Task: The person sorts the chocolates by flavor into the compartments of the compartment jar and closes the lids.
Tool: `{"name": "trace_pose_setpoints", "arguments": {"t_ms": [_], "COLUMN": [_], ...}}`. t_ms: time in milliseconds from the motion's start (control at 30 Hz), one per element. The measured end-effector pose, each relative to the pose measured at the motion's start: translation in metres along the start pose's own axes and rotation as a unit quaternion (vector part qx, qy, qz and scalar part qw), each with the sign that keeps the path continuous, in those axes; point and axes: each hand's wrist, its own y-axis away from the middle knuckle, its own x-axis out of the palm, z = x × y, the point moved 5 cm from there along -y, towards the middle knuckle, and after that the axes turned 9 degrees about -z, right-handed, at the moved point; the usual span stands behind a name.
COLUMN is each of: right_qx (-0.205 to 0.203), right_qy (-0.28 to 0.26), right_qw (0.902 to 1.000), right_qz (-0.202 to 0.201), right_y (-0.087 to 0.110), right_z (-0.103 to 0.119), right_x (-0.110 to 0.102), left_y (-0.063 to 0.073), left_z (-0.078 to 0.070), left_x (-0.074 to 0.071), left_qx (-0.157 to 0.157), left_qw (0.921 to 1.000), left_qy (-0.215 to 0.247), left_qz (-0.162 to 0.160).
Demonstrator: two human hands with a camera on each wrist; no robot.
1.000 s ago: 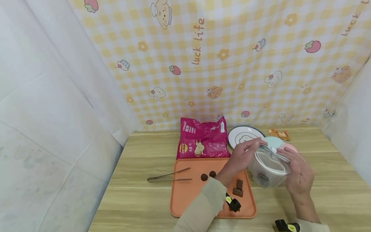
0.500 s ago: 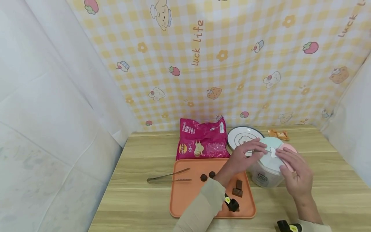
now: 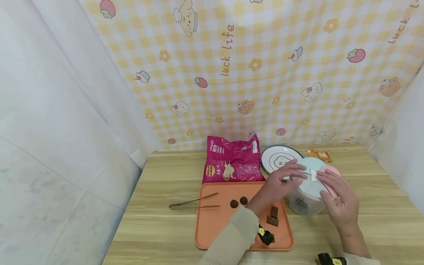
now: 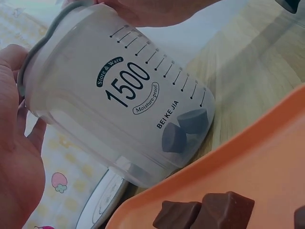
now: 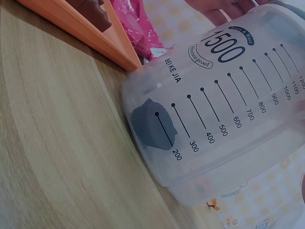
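Note:
A translucent storage jar (image 3: pixel 303 206) marked 1500 stands on the table right of the orange tray. Its lid (image 3: pixel 308 186), in mint, pink and pale sections with a white bow-shaped piece, lies on top. My left hand (image 3: pixel 278 184) touches the lid's left side with extended fingers. From the right, my right hand (image 3: pixel 342 200) lays its fingers over the lid's pink section, thumb near the front rim. Dark pieces (image 4: pixel 174 137) show through the jar wall near its bottom. Whether the lid is fully seated cannot be told.
The orange tray (image 3: pixel 212 228) bears round chocolates (image 3: pixel 234 203) and chocolate blocks (image 3: pixel 272 221), partly hidden by my left arm. Metal tongs (image 3: pixel 185 203) lie across its left edge. Behind are a pink chip bag (image 3: pixel 233 162), a white plate (image 3: pixel 269 156) and orange wrapped sweets (image 3: pixel 319 155).
One second ago the lid was tilted up and the jar's opening showed. Both hands have lowered it flat onto the jar. Over the last half second the hands have barely moved.

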Motion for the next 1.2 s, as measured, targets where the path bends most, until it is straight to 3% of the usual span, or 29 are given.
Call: {"name": "trace_pose_setpoints", "arguments": {"t_ms": [200,333,433,600,733,867,933,1100,1200], "right_qx": [-0.004,-0.006,-0.005,0.008,0.034,0.075,0.095,0.161,0.204], "right_qy": [-0.005,-0.005,0.002,0.044,0.057,0.045,0.066,0.121,0.12], "right_qw": [1.0,1.0,1.0,0.999,0.9977,0.9954,0.9926,0.9794,0.9702], "right_qz": [0.001,-0.001,-0.004,-0.004,-0.015,-0.04,-0.037,0.017,0.053], "right_y": [-0.002,-0.001,0.002,0.008,0.008,0.005,0.002,-0.005,-0.007], "right_z": [0.005,0.003,-0.003,-0.011,-0.014,-0.017,-0.019,-0.029,-0.037], "right_x": [-0.001,-0.001,-0.001,-0.002,-0.005,-0.012,-0.015,-0.022,-0.026], "left_y": [0.0,-0.001,-0.001,0.001,0.003,0.005,0.006,0.006,0.005], "left_z": [0.0,-0.003,-0.008,-0.017,-0.021,-0.022,-0.022,-0.025,-0.027], "left_x": [0.002,0.004,0.009,0.017,0.021,0.021,0.02,0.016,0.014], "left_qx": [0.017,0.033,0.041,0.073,0.094,0.08,0.074,0.099,0.117], "left_qw": [0.9997,0.9964,0.9858,0.9531,0.9327,0.9272,0.9261,0.9203,0.9135], "left_qy": [-0.016,-0.078,-0.157,-0.276,-0.334,-0.357,-0.362,-0.369,-0.378], "left_qz": [0.002,0.011,0.042,0.101,0.099,0.081,0.075,0.082,0.094]}}
